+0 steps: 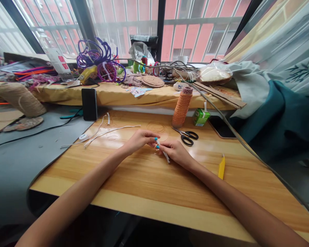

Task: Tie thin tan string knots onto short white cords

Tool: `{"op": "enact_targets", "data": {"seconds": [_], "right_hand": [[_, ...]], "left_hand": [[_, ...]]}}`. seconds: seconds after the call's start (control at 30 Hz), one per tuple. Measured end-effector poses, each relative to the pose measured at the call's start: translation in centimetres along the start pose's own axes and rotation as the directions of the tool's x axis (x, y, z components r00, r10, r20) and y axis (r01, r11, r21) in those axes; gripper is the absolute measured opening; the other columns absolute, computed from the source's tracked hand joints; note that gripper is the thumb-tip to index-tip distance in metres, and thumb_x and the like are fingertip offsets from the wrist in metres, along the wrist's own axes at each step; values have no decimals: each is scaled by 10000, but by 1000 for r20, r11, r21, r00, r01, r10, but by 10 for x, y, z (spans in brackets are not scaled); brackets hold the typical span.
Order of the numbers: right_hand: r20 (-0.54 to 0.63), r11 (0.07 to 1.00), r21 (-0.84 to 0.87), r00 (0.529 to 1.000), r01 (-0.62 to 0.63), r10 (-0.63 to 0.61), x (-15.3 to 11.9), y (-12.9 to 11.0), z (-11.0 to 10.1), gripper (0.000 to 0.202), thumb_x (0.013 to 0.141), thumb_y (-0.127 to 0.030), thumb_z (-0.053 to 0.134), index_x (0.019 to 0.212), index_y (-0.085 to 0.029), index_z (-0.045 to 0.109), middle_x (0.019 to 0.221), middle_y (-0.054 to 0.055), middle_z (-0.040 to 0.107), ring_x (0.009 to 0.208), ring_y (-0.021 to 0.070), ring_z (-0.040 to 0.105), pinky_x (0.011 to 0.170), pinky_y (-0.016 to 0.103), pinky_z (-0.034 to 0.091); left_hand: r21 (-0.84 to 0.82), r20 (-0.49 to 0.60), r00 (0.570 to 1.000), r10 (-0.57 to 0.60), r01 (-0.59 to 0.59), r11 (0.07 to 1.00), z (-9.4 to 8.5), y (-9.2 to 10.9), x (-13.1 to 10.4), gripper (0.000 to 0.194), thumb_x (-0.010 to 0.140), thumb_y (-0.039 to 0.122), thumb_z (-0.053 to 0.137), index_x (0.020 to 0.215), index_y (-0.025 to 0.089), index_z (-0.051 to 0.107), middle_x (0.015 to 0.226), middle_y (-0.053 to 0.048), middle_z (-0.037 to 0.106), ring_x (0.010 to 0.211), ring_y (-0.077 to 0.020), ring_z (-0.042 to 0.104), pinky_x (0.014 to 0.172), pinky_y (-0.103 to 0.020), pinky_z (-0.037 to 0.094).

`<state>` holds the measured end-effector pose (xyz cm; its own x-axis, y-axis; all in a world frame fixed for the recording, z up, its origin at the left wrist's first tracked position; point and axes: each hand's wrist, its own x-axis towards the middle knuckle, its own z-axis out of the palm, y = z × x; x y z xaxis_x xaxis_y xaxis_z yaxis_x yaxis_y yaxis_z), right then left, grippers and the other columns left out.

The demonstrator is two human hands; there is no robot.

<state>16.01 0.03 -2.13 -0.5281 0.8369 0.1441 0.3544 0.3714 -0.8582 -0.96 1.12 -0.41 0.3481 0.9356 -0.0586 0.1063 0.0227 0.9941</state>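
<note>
Over the middle of the wooden desk [134, 178], both hands meet at a short white cord or strip [166, 157]. My left hand [142, 140] pinches its upper end between thumb and finger. Just below, my right hand [175, 152] is closed on the same piece, and its loose end slants down towards the desk. The exact form of the piece between the fingertips is too small to make out. Black-handled scissors [187, 137] lie right of the hands. Several white cords [105, 132] are spread on the desk to the left.
An orange thread cone [182, 106] stands behind the scissors, beside a green drink carton [201, 117] and a dark phone [222, 127]. A yellow cutter [221, 168] lies near my right forearm. Another phone [89, 104] leans upright against the cluttered ledge [113, 96]. A grey cable crosses the right side.
</note>
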Motion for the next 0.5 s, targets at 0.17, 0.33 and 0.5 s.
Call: {"op": "enact_targets", "data": {"seconds": [0.17,0.33,0.5], "right_hand": [[-2,1000,-11,1000,-5,5,1,1,0,304,769,-339,426,676,-146,642,572,21,560,541,121,491,472,212,351],[14,1000,-21,1000,8,-7,2,5,0,294,771,-339,429,686,-153,641,570,10,551,526,107,466,471,207,338],[31,1000,-15,999,-21,22,2,6,1,306,780,-350,411,729,-148,635,571,-4,539,444,78,396,431,201,307]], "left_hand": [[-3,18,1000,-13,13,1000,-5,-4,3,213,615,256,634,766,106,638,635,-31,631,589,-101,571,615,-239,466],[-1,-26,999,-25,25,1000,-5,-5,3,203,609,268,635,717,96,635,611,-38,627,533,-95,557,563,-234,475],[15,-60,998,-13,14,1000,-3,-4,2,180,614,247,622,698,88,627,590,-34,620,500,-95,554,525,-224,481]]}}
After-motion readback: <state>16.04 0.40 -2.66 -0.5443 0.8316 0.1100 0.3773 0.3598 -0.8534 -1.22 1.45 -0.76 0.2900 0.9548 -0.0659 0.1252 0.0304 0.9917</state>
